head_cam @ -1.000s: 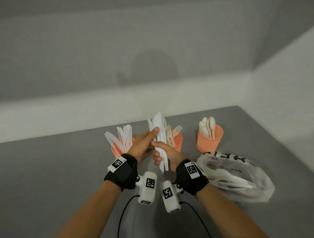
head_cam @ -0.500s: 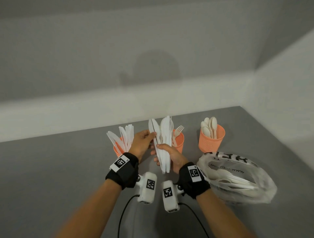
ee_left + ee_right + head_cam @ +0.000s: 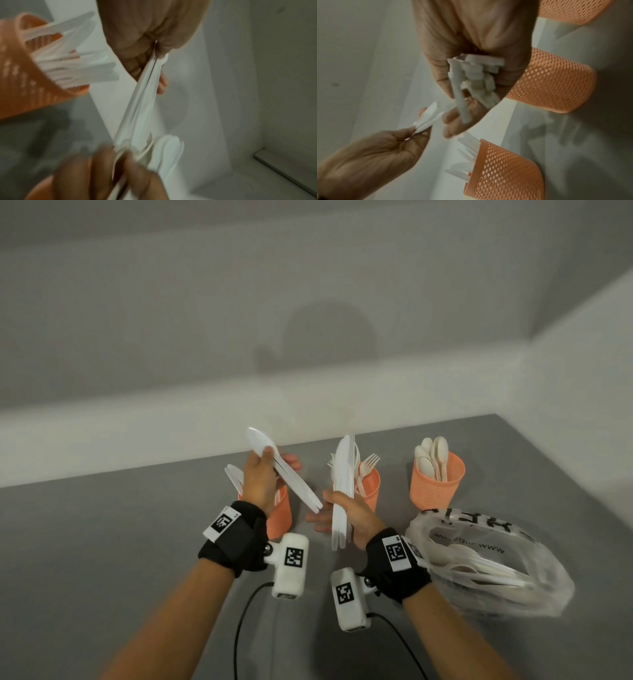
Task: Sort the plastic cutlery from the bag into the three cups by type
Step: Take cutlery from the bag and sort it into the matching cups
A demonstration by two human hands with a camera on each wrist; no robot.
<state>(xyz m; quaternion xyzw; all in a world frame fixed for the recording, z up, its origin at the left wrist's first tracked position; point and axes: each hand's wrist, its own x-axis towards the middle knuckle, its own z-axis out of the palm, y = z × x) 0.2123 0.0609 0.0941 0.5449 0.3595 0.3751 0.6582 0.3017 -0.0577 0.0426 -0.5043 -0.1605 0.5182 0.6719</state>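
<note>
My left hand pinches two white plastic knives near the blade end. They slant from upper left to lower right, over the left orange cup, which holds several knives. In the left wrist view the same knives run from my fingers down toward the right hand. My right hand grips an upright bundle of white cutlery in front of the middle cup of forks. The bundle's handle ends show in my right fist. The right cup holds spoons.
A crumpled clear plastic bag with more white cutlery inside lies on the grey table just right of my right wrist. A white wall ledge runs behind the cups, and a side wall closes the right.
My left hand has drawn two knives out of the bundle and carried them left, tilted over the knife cup. The right hand keeps the rest upright, slightly further right.
</note>
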